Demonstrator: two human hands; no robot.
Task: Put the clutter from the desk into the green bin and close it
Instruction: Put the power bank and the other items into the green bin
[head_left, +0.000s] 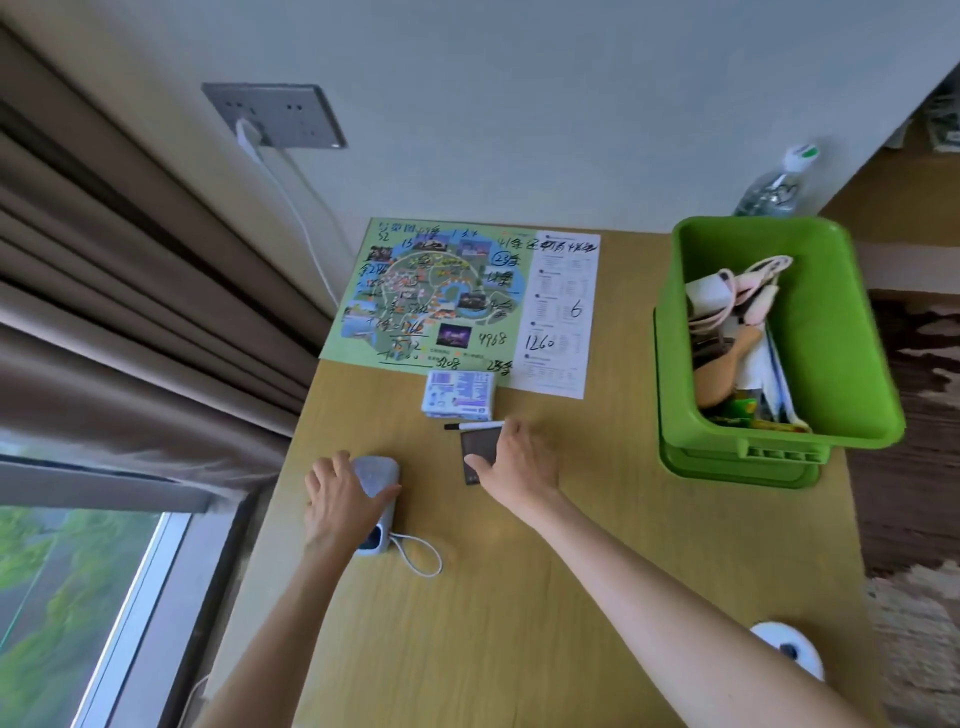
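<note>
Open green bin (841, 332) (part-filled) at desk's (519, 597) right; map (462, 301), tissue pack (460, 395) lie left

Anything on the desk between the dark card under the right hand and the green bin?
Nothing visible. The right hand rests on the dark card, and the stretch of desk from there to the green bin is bare. The pen and tissue pack lie behind the card, off that path. The bin is open.

Matt wood-grain desk (545, 571) carries a glossy green plastic bin (841, 332) at two o'clock and a printed paper map (462, 301) at twelve.
</note>
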